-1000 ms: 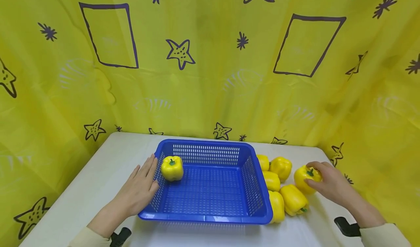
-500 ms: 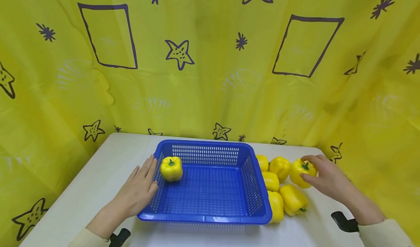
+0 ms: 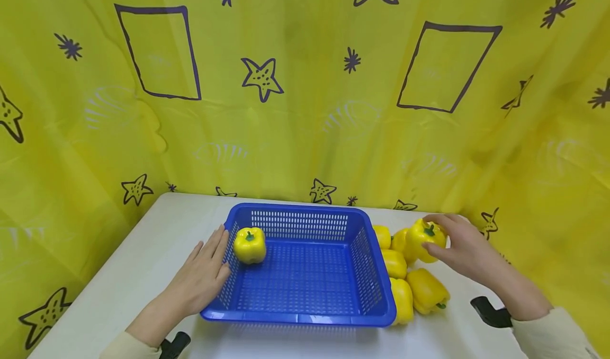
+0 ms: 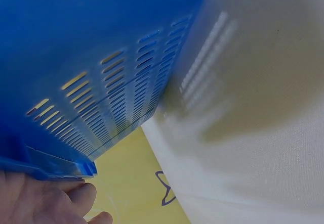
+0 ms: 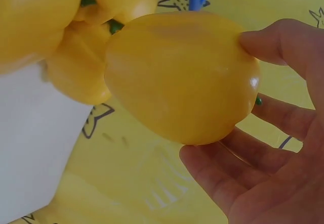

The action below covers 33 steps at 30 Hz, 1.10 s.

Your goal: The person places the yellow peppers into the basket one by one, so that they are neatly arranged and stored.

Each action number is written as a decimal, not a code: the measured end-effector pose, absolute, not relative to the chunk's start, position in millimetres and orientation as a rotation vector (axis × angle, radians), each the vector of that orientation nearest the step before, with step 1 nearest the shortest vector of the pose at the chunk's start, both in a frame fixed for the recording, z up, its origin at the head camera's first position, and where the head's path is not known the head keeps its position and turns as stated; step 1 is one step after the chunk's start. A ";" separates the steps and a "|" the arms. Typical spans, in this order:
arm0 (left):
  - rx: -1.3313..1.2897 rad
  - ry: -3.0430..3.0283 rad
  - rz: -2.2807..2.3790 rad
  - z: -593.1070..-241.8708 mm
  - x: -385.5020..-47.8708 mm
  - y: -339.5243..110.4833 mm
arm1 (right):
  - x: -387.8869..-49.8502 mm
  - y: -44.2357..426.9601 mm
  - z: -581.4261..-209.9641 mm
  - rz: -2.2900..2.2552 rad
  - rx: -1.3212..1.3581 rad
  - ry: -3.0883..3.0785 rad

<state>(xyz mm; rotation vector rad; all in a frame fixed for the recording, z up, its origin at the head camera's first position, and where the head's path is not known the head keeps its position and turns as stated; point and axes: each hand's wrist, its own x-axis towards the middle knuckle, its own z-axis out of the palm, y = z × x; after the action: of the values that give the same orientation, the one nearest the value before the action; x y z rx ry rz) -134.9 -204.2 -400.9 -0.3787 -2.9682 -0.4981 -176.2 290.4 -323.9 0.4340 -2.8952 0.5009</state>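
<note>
So, right grip (image 3: 464, 245) pinched a pepper (image 3: 418, 238), right of the basket (image 3: 286, 317) near other peppers (image 3: 427, 290); left grip (image 3: 202, 269) lay straight-fingered against the basket; slip looked possible if the pinch slackened on glossy sides.

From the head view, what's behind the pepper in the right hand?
Another yellow bell pepper shows past the left side of the held bell pepper. Its right part is covered, as is whatever else lies directly behind the held bell pepper and right hand.
</note>
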 end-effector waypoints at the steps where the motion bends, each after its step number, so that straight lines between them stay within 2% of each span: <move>1: -0.379 -2.969 -0.498 -400.8 -134.7 -204.2 | -176.5 287.9 -322.7 0.495 0.444 -2.889; 33: -0.372 -2.970 -0.498 -399.9 -135.8 -203.2 | -183.1 211.2 -300.1 0.546 0.679 -2.828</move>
<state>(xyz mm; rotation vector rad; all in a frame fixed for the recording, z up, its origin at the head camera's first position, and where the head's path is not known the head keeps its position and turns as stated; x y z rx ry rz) -135.8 -203.2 -399.9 -0.3719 -2.9703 -0.4978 -183.1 211.2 -300.1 0.6792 -2.8278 0.5458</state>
